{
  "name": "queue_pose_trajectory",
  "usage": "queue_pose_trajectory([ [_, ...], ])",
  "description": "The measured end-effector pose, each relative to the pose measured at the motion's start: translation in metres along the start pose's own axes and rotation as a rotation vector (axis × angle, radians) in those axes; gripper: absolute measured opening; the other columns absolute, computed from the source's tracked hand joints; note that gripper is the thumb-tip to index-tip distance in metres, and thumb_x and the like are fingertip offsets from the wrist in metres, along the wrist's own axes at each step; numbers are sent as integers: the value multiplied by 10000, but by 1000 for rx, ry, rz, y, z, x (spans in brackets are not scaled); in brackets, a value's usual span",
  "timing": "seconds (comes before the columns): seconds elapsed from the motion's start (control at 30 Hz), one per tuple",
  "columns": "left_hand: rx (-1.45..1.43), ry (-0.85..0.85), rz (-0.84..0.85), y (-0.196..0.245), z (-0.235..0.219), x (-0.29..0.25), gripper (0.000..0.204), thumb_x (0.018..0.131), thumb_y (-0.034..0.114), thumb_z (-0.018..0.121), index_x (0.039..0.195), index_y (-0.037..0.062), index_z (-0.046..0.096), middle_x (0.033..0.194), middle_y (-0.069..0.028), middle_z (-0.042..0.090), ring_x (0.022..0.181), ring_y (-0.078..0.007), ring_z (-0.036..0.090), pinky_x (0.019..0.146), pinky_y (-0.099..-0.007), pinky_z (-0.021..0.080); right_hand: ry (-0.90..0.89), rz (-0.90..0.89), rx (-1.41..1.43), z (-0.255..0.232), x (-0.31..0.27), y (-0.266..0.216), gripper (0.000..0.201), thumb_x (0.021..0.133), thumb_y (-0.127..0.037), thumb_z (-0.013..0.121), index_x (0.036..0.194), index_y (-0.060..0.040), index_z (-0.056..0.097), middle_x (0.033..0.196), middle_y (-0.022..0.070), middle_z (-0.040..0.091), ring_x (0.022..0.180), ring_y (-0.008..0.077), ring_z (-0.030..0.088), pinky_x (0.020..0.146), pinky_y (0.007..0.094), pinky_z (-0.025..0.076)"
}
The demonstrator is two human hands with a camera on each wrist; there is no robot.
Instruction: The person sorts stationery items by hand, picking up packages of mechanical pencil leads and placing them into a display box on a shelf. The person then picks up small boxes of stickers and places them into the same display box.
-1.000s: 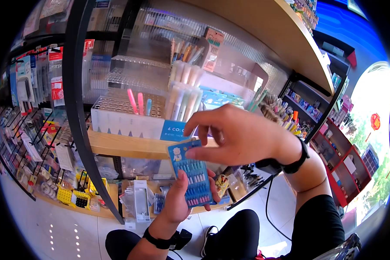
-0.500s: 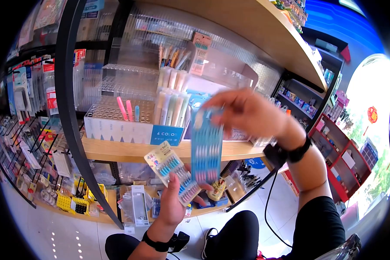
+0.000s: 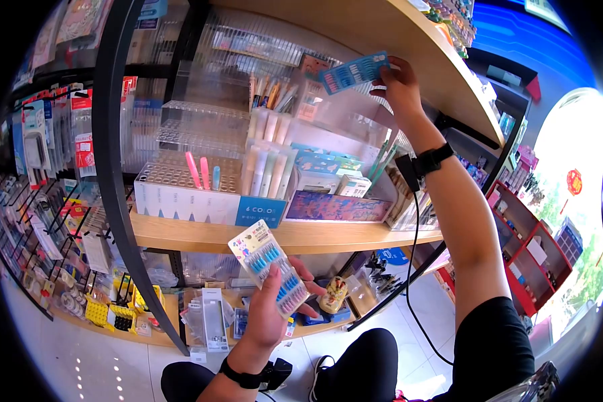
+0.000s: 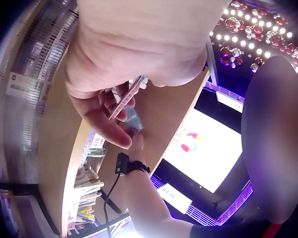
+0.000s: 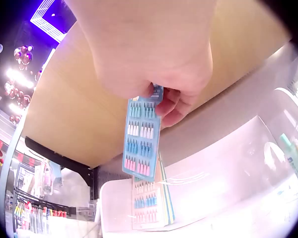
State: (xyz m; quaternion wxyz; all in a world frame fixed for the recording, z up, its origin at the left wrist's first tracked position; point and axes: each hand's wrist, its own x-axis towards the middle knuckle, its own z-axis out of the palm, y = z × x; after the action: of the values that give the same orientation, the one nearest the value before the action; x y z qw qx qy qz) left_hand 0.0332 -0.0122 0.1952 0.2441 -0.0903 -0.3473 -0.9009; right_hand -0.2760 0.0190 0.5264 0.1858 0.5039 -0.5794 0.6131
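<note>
Above wooden shelf (image 3: 315, 236) | right hand (image 3: 400, 88): curled fingers pinch blue card (image 3: 354, 74) at one end — narrow grip could let it slip | left hand (image 3: 264, 321): fingers part-spread, thumb clamping pale card (image 3: 254, 246)

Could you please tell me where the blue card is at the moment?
In the head view, the blue card is above centre, gripped at its right end by the right hand, near the wooden upper shelf.
</note>
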Motion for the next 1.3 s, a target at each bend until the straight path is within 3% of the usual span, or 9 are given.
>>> queue_pose_trajectory([
  [0.33, -51, -71, -24, 3, -7, 1, 500, 1063, 525, 424, 1213, 65, 547, 1035, -100, 613, 977, -258, 732, 609, -351, 633, -301, -1, -318, 30, 20, 21, 338, 971, -130, 629, 1293, -31, 598, 980, 133, 679, 766, 174, 675, 644, 326, 602],
  [0.67, 10, -13, -42, 7, -3, 1, 506, 1038, 540, 456, 1184, 69, 567, 990, -102, 655, 910, -288, 758, 551, -357, 614, -359, 12, -403, 68, 34, 21, 370, 942, -198, 670, 1279, -52, 623, 876, 119, 722, 726, 178, 690, 633, 317, 569],
  [0.97, 11, -18, -85, 9, -4, 1, 454, 1033, 470, 493, 1188, 53, 581, 1005, -104, 661, 918, -302, 758, 548, -358, 607, -129, -39, -573, 80, 29, 23, 427, 867, -242, 763, 1222, -69, 602, 1018, 173, 699, 783, 228, 723, 697, 330, 564],
  [1.03, 56, -11, -108, 11, -3, -1, 443, 1035, 418, 495, 1215, 25, 593, 1013, -100, 662, 910, -315, 757, 558, -354, 605, 164, -433, -801, 79, 25, 24, 406, 862, -245, 779, 1180, -68, 601, 1039, 150, 661, 810, 207, 683, 697, 314, 539],
  [1.07, 53, -6, -105, 12, -4, -1, 443, 1035, 418, 495, 1215, 25, 593, 1013, -100, 662, 910, -315, 757, 558, -354, 605, 158, -433, -798, 76, 22, 24, 406, 862, -245, 779, 1180, -68, 601, 1039, 150, 661, 810, 207, 683, 697, 314, 539],
  [1.13, 56, -59, -135, 14, -7, -3, 420, 1068, 347, 472, 1282, 2, 580, 1030, -80, 630, 947, -278, 745, 617, -336, 610, 56, -447, -547, 76, -23, -22, 317, 909, -215, 746, 1142, -59, 600, 986, 95, 638, 798, 145, 607, 675, 285, 498],
  [1.2, 62, -75, -141, 17, -7, -5, 423, 1069, 347, 469, 1281, -2, 579, 1022, -75, 639, 945, -273, 747, 628, -331, 606, -300, -402, -206, 78, -77, -60, 213, 966, -174, 687, 1120, -49, 609, 916, 39, 615, 727, 99, 529, 635, 267, 450],
  [1.23, 71, -100, -156, 18, -6, -6, 426, 1071, 347, 466, 1281, -6, 579, 1014, -71, 648, 944, -267, 749, 638, -327, 603, -532, -304, -250, 75, -106, -77, 134, 1012, -70, 620, 1135, -21, 607, 906, -20, 579, 849, 60, 512, 750, 232, 447],
  [1.3, 80, -146, -175, 21, -5, -6, 409, 1069, 336, 487, 1287, 4, 581, 1006, -69, 660, 946, -260, 749, 648, -323, 601, -915, -155, -567, 74, -159, -130, 207, 989, -137, 648, 1154, -12, 636, 864, 42, 624, 714, 110, 569, 671, 264, 481],
])
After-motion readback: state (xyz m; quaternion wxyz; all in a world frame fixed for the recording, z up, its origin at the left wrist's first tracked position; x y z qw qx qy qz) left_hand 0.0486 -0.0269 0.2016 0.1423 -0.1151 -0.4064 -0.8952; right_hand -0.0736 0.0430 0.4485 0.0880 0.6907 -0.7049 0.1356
